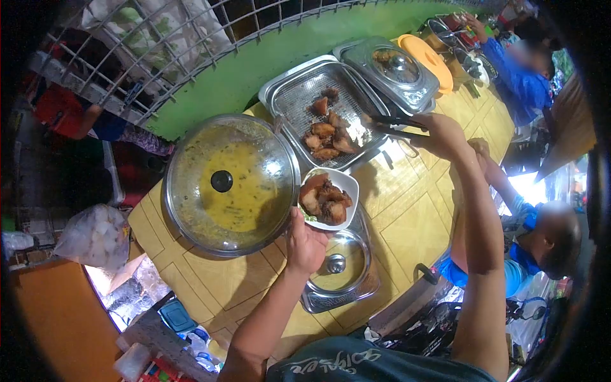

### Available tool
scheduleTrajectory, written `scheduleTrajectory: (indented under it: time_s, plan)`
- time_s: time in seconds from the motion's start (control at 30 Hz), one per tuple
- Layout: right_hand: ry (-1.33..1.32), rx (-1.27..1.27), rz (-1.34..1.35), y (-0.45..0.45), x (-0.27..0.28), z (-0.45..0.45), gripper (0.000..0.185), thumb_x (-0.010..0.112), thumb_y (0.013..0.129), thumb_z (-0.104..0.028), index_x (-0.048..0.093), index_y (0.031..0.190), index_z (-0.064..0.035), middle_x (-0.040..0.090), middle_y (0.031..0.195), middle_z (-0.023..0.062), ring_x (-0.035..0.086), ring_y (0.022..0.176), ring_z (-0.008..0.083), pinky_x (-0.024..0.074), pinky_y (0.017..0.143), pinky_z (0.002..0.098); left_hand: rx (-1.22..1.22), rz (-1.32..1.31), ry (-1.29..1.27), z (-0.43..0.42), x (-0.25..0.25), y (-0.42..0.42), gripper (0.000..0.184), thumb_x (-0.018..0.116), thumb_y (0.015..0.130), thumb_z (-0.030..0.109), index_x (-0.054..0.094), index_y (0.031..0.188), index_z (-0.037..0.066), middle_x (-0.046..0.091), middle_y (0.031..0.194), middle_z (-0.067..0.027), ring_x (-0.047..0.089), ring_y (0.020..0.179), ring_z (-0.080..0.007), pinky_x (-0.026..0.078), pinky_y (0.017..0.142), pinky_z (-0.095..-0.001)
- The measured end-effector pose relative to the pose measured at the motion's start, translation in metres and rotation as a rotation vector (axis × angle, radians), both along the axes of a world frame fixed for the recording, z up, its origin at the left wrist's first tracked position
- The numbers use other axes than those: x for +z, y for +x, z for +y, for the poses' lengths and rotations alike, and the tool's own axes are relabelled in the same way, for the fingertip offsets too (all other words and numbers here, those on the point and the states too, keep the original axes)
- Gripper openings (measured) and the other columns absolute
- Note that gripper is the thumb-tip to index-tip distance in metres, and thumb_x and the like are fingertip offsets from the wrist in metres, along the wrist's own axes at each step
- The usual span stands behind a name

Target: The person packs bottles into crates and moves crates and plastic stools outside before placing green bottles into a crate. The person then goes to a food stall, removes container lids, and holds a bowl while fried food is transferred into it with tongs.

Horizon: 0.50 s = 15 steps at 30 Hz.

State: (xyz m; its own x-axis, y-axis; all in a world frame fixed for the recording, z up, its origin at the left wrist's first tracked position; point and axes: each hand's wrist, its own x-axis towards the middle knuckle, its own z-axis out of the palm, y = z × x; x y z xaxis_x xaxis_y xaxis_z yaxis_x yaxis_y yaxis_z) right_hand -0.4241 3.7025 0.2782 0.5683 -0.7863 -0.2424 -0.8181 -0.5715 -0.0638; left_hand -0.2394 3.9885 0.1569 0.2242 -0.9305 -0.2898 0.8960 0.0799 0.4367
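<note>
My left hand (307, 247) supports a small white bowl (347, 183) from below and at its side, with the thumb along the rim. Browned meat pieces (324, 198) fill the bowl, with a bit of green at its edge. My right hand (442, 135) is closed around black-handled tongs (404, 124) that reach over a metal tray (296, 89). Several pieces of fried meat (331, 135) lie in that tray. Glare blurs the tong tips, so I cannot tell whether they pinch anything.
A large pot with a glass lid (254, 184) stands left of the bowl. Another lidded dish (353, 274) sits below it. Beyond the tray are a covered tray (410, 86) and an orange lid (429, 60). Wire mesh (210, 28) borders the back. People in blue (519, 83) are at right.
</note>
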Motion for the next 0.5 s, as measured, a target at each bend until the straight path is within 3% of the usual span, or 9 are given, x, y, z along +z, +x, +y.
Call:
scheduleTrajectory:
  time_s: [0.17,0.2,0.27,0.4,0.47,0.5]
  plan:
    - [0.006,0.022,0.038,-0.001,-0.007,0.004,0.043,0.07,0.073,-0.028,0.065,0.115,-0.0167,0.068,0.092,0.0157,0.065,0.087,0.0352,0.0502,0.075,0.0433,-0.001,0.028,0.021,-0.006,0.002,-0.003,0.064,0.031,0.099,0.054,0.029,0.145,0.009,0.041,0.143,-0.0134,0.047,0.127,-0.0303,0.042,0.103,-0.0473]
    - [0.016,0.027,0.115,0.003,-0.014,0.002,0.04,0.069,0.075,-0.03,0.064,0.112,-0.0157,0.067,0.09,0.0161,0.065,0.085,0.0366,0.0508,0.074,0.0442,0.006,0.018,0.042,-0.006,0.004,-0.003,0.065,0.031,0.099,0.054,0.029,0.145,0.009,0.04,0.143,-0.0137,0.046,0.128,-0.0306,0.042,0.103,-0.0476]
    - [-0.028,0.022,0.017,0.0,-0.041,-0.002,0.043,0.073,0.072,-0.037,0.065,0.109,-0.0163,0.068,0.088,0.0157,0.066,0.084,0.0364,0.0528,0.073,0.045,-0.009,-0.024,0.061,-0.001,0.007,-0.003,0.065,0.03,0.098,0.056,0.027,0.146,0.011,0.038,0.145,-0.0131,0.043,0.13,-0.0303,0.04,0.105,-0.0483]
    - [0.028,0.024,-0.033,0.004,-0.011,0.004,0.054,0.075,0.071,-0.04,0.062,0.112,-0.0068,0.067,0.095,0.0188,0.064,0.095,0.037,0.0513,0.081,0.0437,0.03,-0.056,0.058,0.018,0.022,0.004,0.068,0.031,0.097,0.059,0.026,0.146,0.012,0.038,0.145,-0.0117,0.043,0.13,-0.0297,0.039,0.106,-0.0485]
    - [0.045,-0.143,-0.325,0.001,-0.006,0.01,0.055,0.075,0.072,-0.038,0.061,0.113,-0.0036,0.066,0.102,0.0205,0.065,0.095,0.0344,0.0504,0.083,0.0405,0.044,-0.037,0.105,0.037,0.029,0.007,0.069,0.031,0.097,0.06,0.027,0.146,0.013,0.039,0.145,-0.0111,0.044,0.129,-0.0296,0.039,0.106,-0.0483]
    - [0.063,-0.165,-0.589,0.0,-0.013,0.017,0.056,0.074,0.074,-0.034,0.059,0.116,-0.0001,0.067,0.103,0.0199,0.065,0.091,0.0287,0.0498,0.082,0.0371,0.083,-0.056,0.091,0.041,0.034,0.011,0.069,0.031,0.096,0.061,0.027,0.146,0.013,0.039,0.145,-0.0109,0.044,0.129,-0.0291,0.039,0.106,-0.0471]
